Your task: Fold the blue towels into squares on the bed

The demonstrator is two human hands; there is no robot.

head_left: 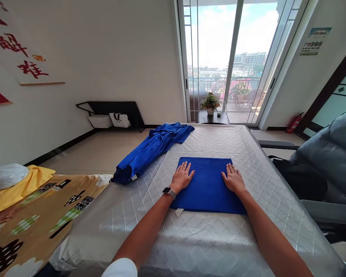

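Note:
A blue cloth [207, 188], folded into a flat rectangle, lies on a quilted, plastic-covered mattress [265, 200]. A small white label sticks out at its near left edge. My left hand [181, 177] rests flat on the cloth's left side, fingers stretched forward, with a watch on the wrist. On the right side of the cloth lies my right hand [233, 179], palm down and fingers spread. Neither hand grips anything. Further off to the left, a crumpled blue garment or cloth [155, 148] runs along the mattress edge.
A patterned brown blanket [46, 204] and a yellow cloth [31, 184] lie at the left. A grey armchair [331, 154] stands close on the right. Past the mattress are a small table with a potted plant [210, 103], a glass sliding door and a black folding frame [115, 111].

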